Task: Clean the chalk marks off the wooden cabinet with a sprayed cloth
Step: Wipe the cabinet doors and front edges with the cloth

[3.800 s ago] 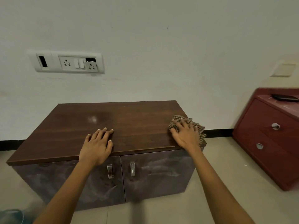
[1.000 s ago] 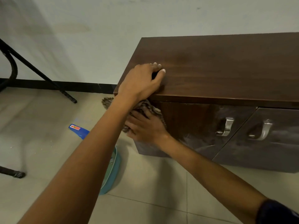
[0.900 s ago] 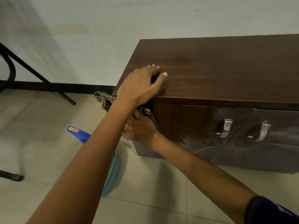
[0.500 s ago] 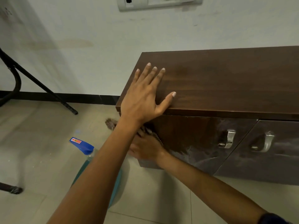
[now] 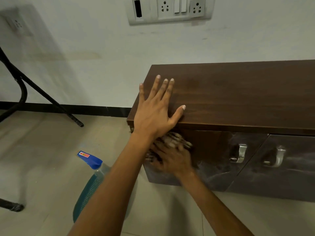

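Head view: left hand (image 5: 154,114) fingers spread on cabinet (image 5: 238,92); blurred right hand (image 5: 172,159) half-hides cloth (image 5: 172,139), grip unclear.

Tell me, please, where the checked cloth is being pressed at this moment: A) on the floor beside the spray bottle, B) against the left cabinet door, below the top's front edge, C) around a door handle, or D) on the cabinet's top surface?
B: the right hand presses the checked cloth against the left cabinet door, while the left hand lies flat on the cabinet top.
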